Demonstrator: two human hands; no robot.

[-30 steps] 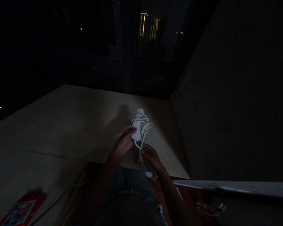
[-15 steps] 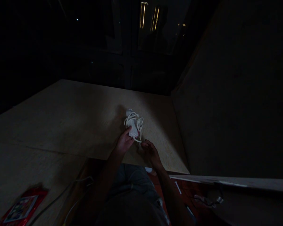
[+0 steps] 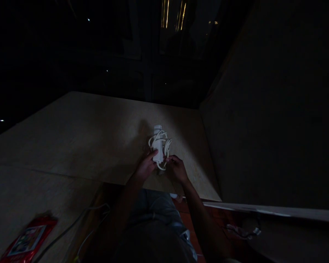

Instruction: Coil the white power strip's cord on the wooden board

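Note:
My left hand (image 3: 146, 167) is closed around the lower end of a long white block that looks like a power strip (image 3: 158, 148), its thumb lying on the front. A pale cord (image 3: 167, 147) loops around the block and hangs in a coil on its right side. With fingers pinched together, my right hand (image 3: 178, 168) grips the cord near the bottom of that coil. The block is tilted upward and away from me, over a pale tabletop (image 3: 112, 128). Dim light hides the finer details.
A red packet (image 3: 29, 239) lies at the lower left, beside a dark cable (image 3: 65, 232) running over the edge. Dark windows (image 3: 178, 44) stand behind the surface, and a dark wall (image 3: 271, 128) rises on the right. Cables (image 3: 244, 233) lie at the lower right.
The white block has shifted slightly right and stands more upright. My right hand has moved up to the cord, and its fingers have closed on it.

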